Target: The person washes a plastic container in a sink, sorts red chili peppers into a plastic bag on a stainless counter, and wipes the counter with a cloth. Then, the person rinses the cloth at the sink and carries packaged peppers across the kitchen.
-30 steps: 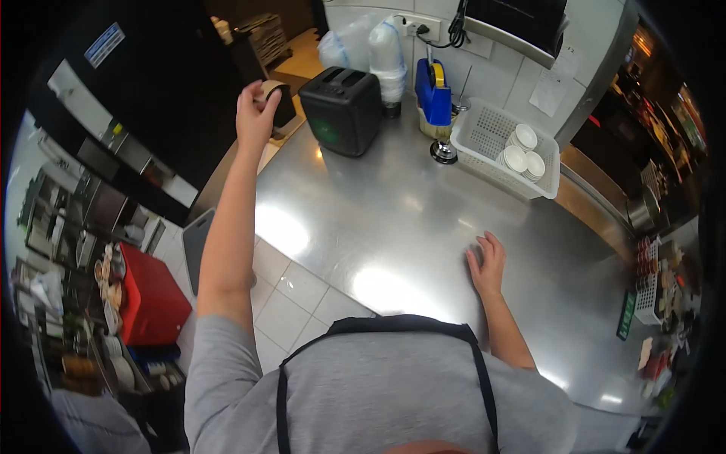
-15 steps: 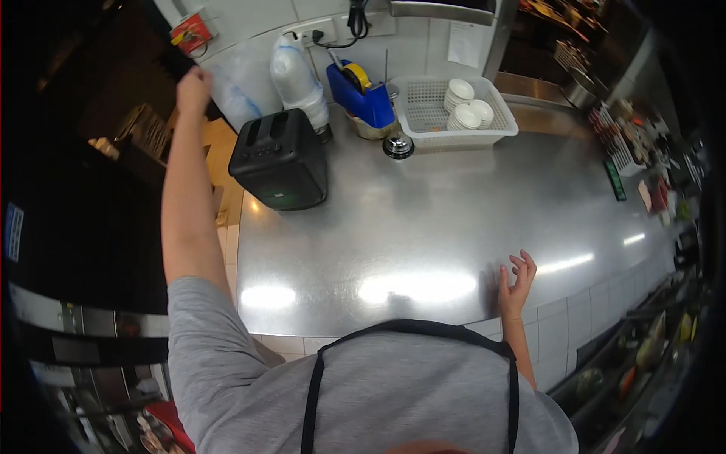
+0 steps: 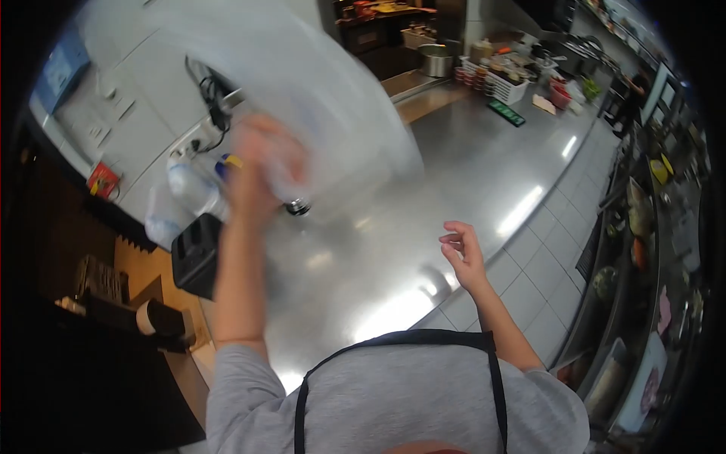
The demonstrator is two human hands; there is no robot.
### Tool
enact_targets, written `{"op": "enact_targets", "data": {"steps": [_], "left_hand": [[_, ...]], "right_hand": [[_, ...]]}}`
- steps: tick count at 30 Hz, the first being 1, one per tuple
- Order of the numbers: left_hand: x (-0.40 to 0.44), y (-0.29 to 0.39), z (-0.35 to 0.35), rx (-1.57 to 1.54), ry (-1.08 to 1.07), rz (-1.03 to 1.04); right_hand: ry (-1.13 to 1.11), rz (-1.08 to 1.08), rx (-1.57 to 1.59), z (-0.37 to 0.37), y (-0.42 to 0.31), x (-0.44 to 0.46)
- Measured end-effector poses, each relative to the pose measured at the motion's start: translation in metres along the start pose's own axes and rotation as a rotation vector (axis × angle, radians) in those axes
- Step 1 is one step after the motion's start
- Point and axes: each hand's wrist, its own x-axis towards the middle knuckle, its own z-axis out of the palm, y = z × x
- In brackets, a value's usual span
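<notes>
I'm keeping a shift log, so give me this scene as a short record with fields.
Left hand: raised, motion-blurred, gripping a translucent plastic bag
Right hand: fingers curled but open, apparently holding nothing
Surface: metal counter
Near left forearm: black box-shaped device, partly hidden
On counter, near left hand in view: call bell
Farther along: white basket, metal pot

The translucent sheet (image 3: 355, 106) looks plastic, the counter (image 3: 363, 261) smooth glossy metal, the shirt (image 3: 401, 393) matt cloth.
</notes>
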Motion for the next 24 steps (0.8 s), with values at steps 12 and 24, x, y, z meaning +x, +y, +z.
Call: {"op": "enact_targets", "data": {"steps": [12, 24], "left_hand": [[-0.073, -0.294, 0.264, 0.079, -0.778, -0.906], [0.030, -0.443, 0.426, -0.192, -0.090, -0.953]], "right_hand": [[-0.206, 0.188, -0.184, -0.235, 0.029, -0.059], [0.741, 0.098, -0.400, -0.470, 0.063, -0.017]]}}
